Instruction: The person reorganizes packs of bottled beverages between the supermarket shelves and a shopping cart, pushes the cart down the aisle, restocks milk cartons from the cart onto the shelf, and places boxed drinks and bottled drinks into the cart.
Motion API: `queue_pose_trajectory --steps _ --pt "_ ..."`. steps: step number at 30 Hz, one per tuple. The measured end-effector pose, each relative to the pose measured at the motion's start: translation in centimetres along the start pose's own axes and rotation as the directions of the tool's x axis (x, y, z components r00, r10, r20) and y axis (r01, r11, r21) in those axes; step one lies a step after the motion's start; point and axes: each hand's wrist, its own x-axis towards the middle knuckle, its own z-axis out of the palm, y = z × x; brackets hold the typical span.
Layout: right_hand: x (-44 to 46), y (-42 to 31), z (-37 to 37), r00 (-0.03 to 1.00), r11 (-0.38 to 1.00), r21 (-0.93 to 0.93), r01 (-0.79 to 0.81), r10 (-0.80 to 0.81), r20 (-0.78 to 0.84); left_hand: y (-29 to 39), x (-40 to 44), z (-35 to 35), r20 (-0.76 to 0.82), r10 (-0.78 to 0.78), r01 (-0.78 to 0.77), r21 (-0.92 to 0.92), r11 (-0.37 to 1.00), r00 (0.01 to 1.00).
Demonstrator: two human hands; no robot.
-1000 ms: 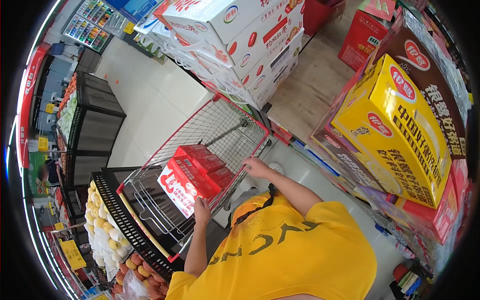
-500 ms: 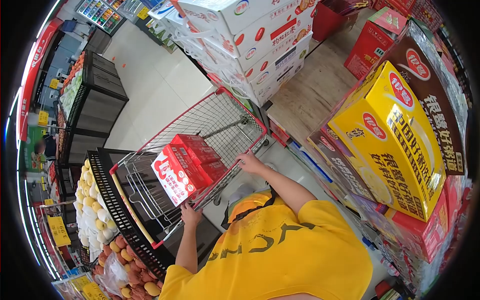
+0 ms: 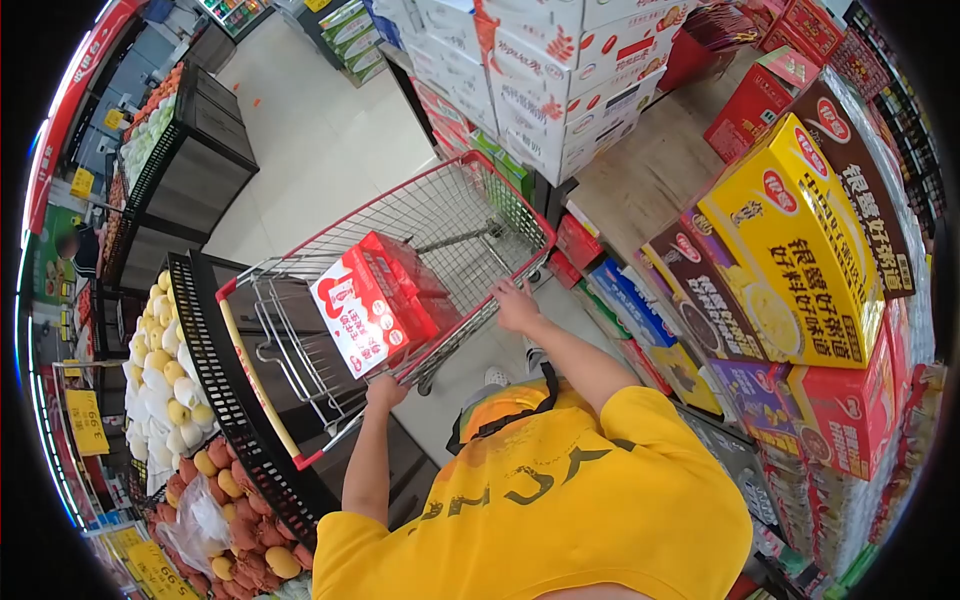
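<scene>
Ahead of me stands a wire shopping cart [image 3: 385, 203] with a red rim and a yellow handle bar. My left hand [image 3: 386, 391] is closed round the near side rim, beside the handle end. Further along the same rim, my right hand [image 3: 516, 304] holds on, its fingers bent over the edge. Inside the basket sits a red and white carton [image 3: 362, 315], with shiny red packs [image 3: 405, 280] against it. Neither hand touches the goods. Parts of my fingers are hidden behind the rim.
Left of the cart is a black-edged produce stand [image 3: 215, 370] with wrapped pale fruit [image 3: 165, 375] and netted fruit [image 3: 240, 520]. White cartons [image 3: 560, 90] are stacked behind the cart. Yellow boxes [image 3: 800, 250] stand on the right display, beside a wooden tabletop [image 3: 640, 170].
The cart and both hands sit slightly further right and higher in view. More of the stacked cartons and the lower right shelf shows. Both hands stay on the rim.
</scene>
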Motion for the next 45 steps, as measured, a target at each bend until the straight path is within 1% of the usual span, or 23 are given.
queue_pose_trajectory --steps 1,3,5,9,11,15,17,19,22,23,25,26,28,31,32,34,35,37,38,40,41,43,45 --pt "-0.1 -0.4 0.3 1.0 1.0 -0.002 -0.004 0.004 0.003 0.0 -0.2 0.1 0.004 0.003 -0.003 -0.001 1.0 1.0" --pt "-0.4 -1.0 0.9 0.998 0.995 -0.074 -0.063 0.063 -0.003 -0.1 -0.6 0.2 -0.033 0.004 -0.004 -0.028 1.0 0.999" --pt "-0.9 -1.4 0.8 0.997 0.995 -0.067 -0.078 0.079 0.007 -0.9 0.4 1.0 0.003 0.027 -0.026 -0.02 0.999 1.0" --pt "-2.3 -2.0 0.8 0.996 0.994 -0.056 -0.091 0.092 0.005 -2.2 1.1 2.7 -0.011 0.051 -0.051 -0.024 0.998 0.999" --pt "-2.9 -1.9 1.1 0.995 0.994 -0.052 -0.093 0.094 0.013 -3.1 1.8 4.0 -0.047 0.231 -0.232 -0.025 0.972 0.972" --pt "-3.7 -2.0 1.5 0.996 0.995 -0.035 -0.091 0.092 0.022 -3.4 1.1 4.9 -0.021 0.242 -0.243 -0.065 0.968 0.97" --pt "-4.2 -2.0 2.1 0.996 0.996 -0.03 -0.089 0.09 0.022 -2.5 -0.6 4.4 0.058 0.122 -0.119 -0.048 0.992 0.991" --pt "-4.5 -1.8 2.3 0.995 0.995 -0.041 -0.091 0.093 0.034 -2.5 -1.1 5.1 0.055 0.127 -0.125 -0.044 0.991 0.99" --pt "-5.2 -1.4 2.2 0.993 0.996 -0.057 -0.064 0.069 0.091 -2.1 -2.3 6.3 0.053 0.076 -0.074 -0.048 0.996 0.996" --pt "-5.2 -1.1 2.0 0.994 0.997 -0.058 -0.057 0.062 0.094 -2.2 -2.8 6.8 0.026 0.047 -0.045 -0.054 0.998 0.999" --pt "-5.1 0.0 1.6 0.982 0.99 -0.138 0.025 0.001 0.187 -1.7 -3.8 7.2 -0.006 0.008 -0.009 -0.064 0.998 1.0" --pt "-5.1 0.7 1.6 0.982 0.99 -0.138 0.035 -0.009 0.188 -1.3 -4.6 7.1 -0.012 -0.023 0.022 -0.071 0.997 1.0" --pt "-5.0 2.0 1.6 0.995 0.979 -0.205 -0.017 0.037 0.094 -0.5 -5.6 7.0 -0.023 -0.059 0.058 -0.078 0.995 0.998" --pt "-5.3 3.5 1.5 0.989 0.963 -0.267 0.037 0.003 0.147 0.2 -6.6 7.6 -0.008 -0.127 0.126 -0.067 0.99 0.992" --pt "-5.5 3.9 1.2 0.987 0.962 -0.27 0.051 -0.008 0.16 0.5 -6.9 7.8 -0.019 -0.147 0.146 -0.062 0.987 0.989" --pt "-5.9 4.7 0.5 0.98 0.976 -0.204 0.079 -0.039 0.193 1.0 -7.3 8.6 -0.064 -0.194 0.191 -0.052 0.98 0.979" --pt "-6.2 4.9 -0.5 0.978 0.975 -0.201 0.094 -0.052 0.204 1.3 -7.7 8.8 -0.059 -0.209 0.205 -0.058 0.977 0.976" --pt "-6.8 5.8 -2.2 0.971 0.98 -0.195 0.023 0.024 0.238 1.8 -8.4 9.1 -0.081 -0.225 0.222 -0.053 0.974 0.971" --pt "-7.1 6.9 -1.9 0.968 0.981 -0.191 0.034 0.015 0.249 2.0 -8.6 9.6 -0.084 -0.238 0.233 -0.065 0.97 0.968" --pt "-7.5 8.9 -1.1 0.993 0.99 -0.124 0.067 -0.053 0.107 2.6 -9.2 10.2 -0.08 -0.269 0.264 -0.065 0.962 0.96" --pt "-7.6 9.5 -0.4 0.991 0.99 -0.12 0.074 -0.059 0.12 3.0 -9.6 10.4 -0.081 -0.288 0.284 -0.06 0.957 0.954" --pt "-7.8 10.2 0.2 0.993 0.977 -0.183 0.112 -0.103 0.059 3.3 -10.0 11.4 -0.048 -0.312 0.31 -0.055 0.949 0.949" --pt "-8.2 10.3 0.1 0.992 0.974 -0.199 0.111 -0.096 0.084 3.3 -9.8 12.6 -0.061 -0.299 0.295 -0.069 0.953 0.952"
